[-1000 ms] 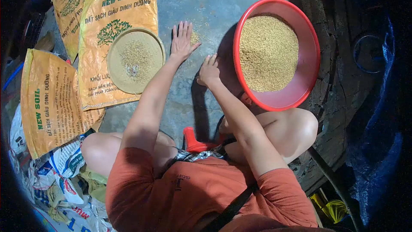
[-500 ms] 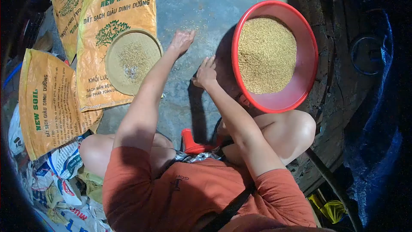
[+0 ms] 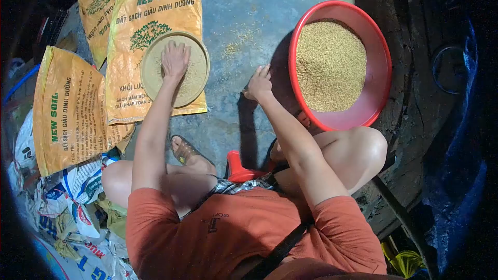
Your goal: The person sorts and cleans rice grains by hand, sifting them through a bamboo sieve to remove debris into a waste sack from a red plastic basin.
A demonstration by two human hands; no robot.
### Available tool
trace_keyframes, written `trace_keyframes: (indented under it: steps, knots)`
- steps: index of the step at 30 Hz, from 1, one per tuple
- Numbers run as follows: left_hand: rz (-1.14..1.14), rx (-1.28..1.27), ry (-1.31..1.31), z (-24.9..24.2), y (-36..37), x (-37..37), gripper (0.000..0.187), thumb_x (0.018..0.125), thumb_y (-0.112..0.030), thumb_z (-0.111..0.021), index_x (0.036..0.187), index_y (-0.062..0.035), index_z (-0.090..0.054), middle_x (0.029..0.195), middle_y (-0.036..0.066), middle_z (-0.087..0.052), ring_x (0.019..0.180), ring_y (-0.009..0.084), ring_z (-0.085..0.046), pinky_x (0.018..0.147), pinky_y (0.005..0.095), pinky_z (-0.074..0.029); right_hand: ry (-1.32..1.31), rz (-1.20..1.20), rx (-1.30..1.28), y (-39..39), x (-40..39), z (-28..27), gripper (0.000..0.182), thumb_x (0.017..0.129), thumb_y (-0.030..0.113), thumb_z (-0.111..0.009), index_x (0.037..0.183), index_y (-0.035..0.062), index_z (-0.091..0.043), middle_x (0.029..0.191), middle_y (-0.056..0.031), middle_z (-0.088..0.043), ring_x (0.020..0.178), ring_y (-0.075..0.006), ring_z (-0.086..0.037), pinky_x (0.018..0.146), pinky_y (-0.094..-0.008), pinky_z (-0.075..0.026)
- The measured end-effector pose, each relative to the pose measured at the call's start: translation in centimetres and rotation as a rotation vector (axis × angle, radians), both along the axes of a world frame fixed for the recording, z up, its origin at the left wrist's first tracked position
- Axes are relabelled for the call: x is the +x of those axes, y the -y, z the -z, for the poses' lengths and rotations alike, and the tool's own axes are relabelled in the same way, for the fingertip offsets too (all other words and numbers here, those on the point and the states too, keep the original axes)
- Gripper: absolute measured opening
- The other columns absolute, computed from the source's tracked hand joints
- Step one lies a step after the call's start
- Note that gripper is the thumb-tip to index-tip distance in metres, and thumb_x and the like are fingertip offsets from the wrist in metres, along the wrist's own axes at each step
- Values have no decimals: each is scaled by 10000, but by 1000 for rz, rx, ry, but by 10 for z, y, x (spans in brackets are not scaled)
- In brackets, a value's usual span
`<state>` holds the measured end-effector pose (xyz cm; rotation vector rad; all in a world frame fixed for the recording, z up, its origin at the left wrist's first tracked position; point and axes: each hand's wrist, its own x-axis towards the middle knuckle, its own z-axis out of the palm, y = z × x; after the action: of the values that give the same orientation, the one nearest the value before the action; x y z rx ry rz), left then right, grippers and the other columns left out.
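Note:
My left hand (image 3: 176, 62) is over the round tan tray (image 3: 202, 80), its fingers apart and bent down toward the surface. Pale grains lie in the tray around the hand; what is under the palm is hidden. The tray rests on a flat yellow-orange sack (image 3: 153, 8) printed NEW SOIL. My right hand (image 3: 258, 84) is low over the concrete floor, fingers stretched out, with nothing visible in it. A small scatter of grains (image 3: 237, 41) lies on the floor between the tray and a red basin (image 3: 381, 62). The basin holds a large heap of golden grain (image 3: 332, 65).
More printed sacks (image 3: 72, 119) lie at the left, above crumpled white bags (image 3: 78, 192). Between my legs is a red plastic object (image 3: 239, 171), perhaps a stool. A sandalled foot (image 3: 192, 155) is near the tray. Dark, rough ground borders the basin's right side.
My left hand has moved left from the floor grains into the tray. My right hand stays in much the same place. The whole view has shifted slightly.

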<state>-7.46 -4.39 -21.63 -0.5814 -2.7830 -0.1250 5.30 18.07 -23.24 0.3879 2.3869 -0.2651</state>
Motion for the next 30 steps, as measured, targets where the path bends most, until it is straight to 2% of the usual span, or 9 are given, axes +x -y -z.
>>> trace_keyframes:
  steps: [4, 6, 8, 9, 12, 17, 20, 25, 30]
  knots:
    - [51, 84, -13, 0, -15, 8, 255, 741, -233, -508, 935, -71, -545, 1010, 158, -466, 908, 294, -435, 746, 416, -339, 42, -1, 25, 2, -1, -4, 960, 582, 272, -641, 1239, -84, -37, 1271, -313, 35, 1181, -401, -158, 922, -336, -293]
    - [65, 321, 287, 14, -44, 9, 402, 759, -302, -483, 1040, -16, -458, 1065, 171, -433, 988, 326, -398, 831, 445, -302, 25, 24, 7, 2, -2, -1, 963, 576, 267, -646, 1238, -84, -42, 1271, -315, 33, 1179, -403, -164, 917, -340, -301]
    - [292, 221, 227, 11, -76, 28, 586, 752, -352, -485, 1172, 15, -306, 1203, 197, -315, 1123, 337, -285, 938, 427, -212, -27, 92, -38, 1, -1, 9, 963, 566, 249, -653, 1235, -91, -51, 1269, -318, 34, 1174, -405, -178, 912, -345, -308]
    - [296, 225, 226, 15, -88, 33, 586, 752, -352, -485, 1172, 15, -306, 1203, 197, -315, 1123, 337, -285, 938, 427, -212, -27, 96, -34, 1, -1, 7, 963, 566, 249, -653, 1235, -91, -51, 1269, -318, 34, 1174, -405, -178, 912, -345, -308]
    - [103, 226, 347, 40, -111, 38, 871, 707, -509, -465, 1248, 49, -73, 1305, 229, -62, 1225, 326, -5, 985, 429, -14, -15, 17, 15, 1, 1, -4, 1044, 526, 333, -707, 1230, -79, -55, 1269, -302, -38, 1166, -414, -177, 901, -377, -326]
    - [-142, 91, 337, 55, -137, 18, 913, 699, -581, -407, 1249, 53, -48, 1310, 230, -23, 1227, 319, 15, 989, 406, 9, 25, 5, -13, 0, -3, -13, 960, 567, 315, -642, 1221, -118, -87, 1269, -321, -30, 1171, -445, -129, 930, -364, -271]
    - [36, 159, 339, 57, -149, -1, 913, 696, -572, -424, 1250, 51, -51, 1314, 215, -42, 1230, 304, 3, 998, 388, -6, 56, -148, 55, 3, -6, -25, 923, 601, 358, -602, 1202, -147, -117, 1287, -260, -128, 1189, -435, -51, 969, -442, -113]
    - [415, 222, 410, 58, -186, -21, 782, 736, -483, -444, 1265, -16, -107, 1318, 169, -94, 1231, 276, -57, 1008, 362, -72, 66, -174, 117, 5, -7, -16, 847, 634, 330, -563, 1198, -147, -148, 1299, -229, -135, 1188, -439, -54, 963, -459, -103]
    - [518, 196, 363, 63, -188, -14, 551, 795, -295, -421, 1231, -16, -232, 1288, 172, -196, 1203, 292, -167, 992, 361, -155, 75, -240, 155, 8, -7, -12, 815, 641, 321, -545, 1195, -144, -169, 1298, -233, -134, 1182, -454, -48, 955, -484, -83]
